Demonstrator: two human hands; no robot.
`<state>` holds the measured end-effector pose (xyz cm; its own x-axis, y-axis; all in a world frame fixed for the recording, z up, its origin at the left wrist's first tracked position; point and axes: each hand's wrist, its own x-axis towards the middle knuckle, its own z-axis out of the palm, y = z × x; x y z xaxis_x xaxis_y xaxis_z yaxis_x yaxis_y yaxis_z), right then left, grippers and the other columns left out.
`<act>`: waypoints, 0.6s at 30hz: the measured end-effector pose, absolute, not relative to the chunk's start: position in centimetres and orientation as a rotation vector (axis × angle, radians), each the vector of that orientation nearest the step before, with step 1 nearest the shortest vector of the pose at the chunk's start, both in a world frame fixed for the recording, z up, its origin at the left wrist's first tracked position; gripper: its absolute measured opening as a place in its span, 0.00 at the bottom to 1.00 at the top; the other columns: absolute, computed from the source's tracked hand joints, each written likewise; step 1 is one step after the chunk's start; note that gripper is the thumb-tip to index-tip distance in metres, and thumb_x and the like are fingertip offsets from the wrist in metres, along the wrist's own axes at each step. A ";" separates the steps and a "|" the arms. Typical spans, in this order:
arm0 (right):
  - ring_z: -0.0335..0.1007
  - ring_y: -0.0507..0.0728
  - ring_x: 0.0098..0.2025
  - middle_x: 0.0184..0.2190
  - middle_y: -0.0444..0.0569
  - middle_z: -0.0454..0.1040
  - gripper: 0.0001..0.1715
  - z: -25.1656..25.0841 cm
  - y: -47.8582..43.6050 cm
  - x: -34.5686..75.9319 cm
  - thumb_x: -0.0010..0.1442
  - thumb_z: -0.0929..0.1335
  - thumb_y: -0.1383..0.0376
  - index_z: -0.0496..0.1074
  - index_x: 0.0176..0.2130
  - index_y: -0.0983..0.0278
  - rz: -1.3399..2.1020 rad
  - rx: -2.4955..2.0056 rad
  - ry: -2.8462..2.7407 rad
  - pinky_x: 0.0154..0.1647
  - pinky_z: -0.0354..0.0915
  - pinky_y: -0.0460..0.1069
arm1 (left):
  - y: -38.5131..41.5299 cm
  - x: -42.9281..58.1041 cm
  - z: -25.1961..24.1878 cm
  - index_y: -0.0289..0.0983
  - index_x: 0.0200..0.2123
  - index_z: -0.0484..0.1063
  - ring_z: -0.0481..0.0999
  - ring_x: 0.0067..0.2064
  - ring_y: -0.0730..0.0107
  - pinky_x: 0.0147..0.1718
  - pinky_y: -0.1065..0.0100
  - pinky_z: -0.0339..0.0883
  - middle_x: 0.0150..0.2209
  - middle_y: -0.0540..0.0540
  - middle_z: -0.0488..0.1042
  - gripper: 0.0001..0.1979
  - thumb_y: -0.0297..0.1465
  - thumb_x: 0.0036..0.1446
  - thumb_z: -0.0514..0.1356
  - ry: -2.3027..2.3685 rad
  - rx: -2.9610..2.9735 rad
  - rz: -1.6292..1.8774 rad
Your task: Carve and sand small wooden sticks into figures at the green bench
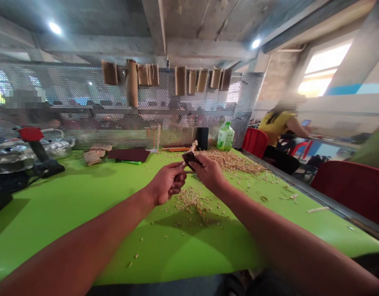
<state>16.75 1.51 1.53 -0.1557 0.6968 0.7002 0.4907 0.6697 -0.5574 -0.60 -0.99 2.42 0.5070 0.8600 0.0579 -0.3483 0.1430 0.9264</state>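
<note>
The fingers of the right hand (209, 172) pinch a folded dark brown sandpaper sheet (189, 158) against a slim pale carved wooden piece (194, 146). The curled fingers of the left hand (167, 183) appear to grip its lower end, above scattered pale wood shavings (189, 199) on the bright green surface (84, 230).

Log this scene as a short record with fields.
Right hand: grips a dark folded sheet around a pale carved wood piece
Left hand: fingers close beside that sheet; grip unclear
Surface: green table, scattered with wood shavings
Nearby: plastic bottle; maroon sheet
Co-worker: seated person in a yellow top
</note>
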 end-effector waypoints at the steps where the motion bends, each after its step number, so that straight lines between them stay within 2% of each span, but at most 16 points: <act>1: 0.57 0.51 0.27 0.23 0.42 0.63 0.16 1.6 1.5 16.8 0.61 0.64 0.55 0.62 0.27 0.61 0.193 -0.947 -1.815 0.28 0.54 0.47 | -1.0 -0.6 2.5 0.39 0.35 0.63 0.48 0.14 0.84 0.10 0.81 0.38 0.21 0.58 0.58 0.08 0.33 0.58 0.61 0.562 1.108 0.935; 12: 0.58 0.53 0.26 0.24 0.45 0.67 0.15 1.6 0.8 17.2 0.64 0.63 0.54 0.66 0.30 0.60 -0.075 -1.046 -1.901 0.29 0.52 0.48 | -2.2 -0.3 3.6 0.38 0.38 0.65 0.48 0.14 0.85 0.11 0.81 0.35 0.20 0.58 0.56 0.05 0.26 0.59 0.58 0.533 0.877 0.930; 18: 0.57 0.52 0.25 0.23 0.44 0.65 0.16 1.8 0.6 16.9 0.64 0.63 0.55 0.65 0.28 0.60 -0.051 -1.026 -1.874 0.29 0.51 0.48 | -2.7 0.6 2.6 0.39 0.34 0.63 0.46 0.14 0.84 0.11 0.80 0.34 0.20 0.58 0.54 0.06 0.31 0.58 0.60 0.559 0.973 0.926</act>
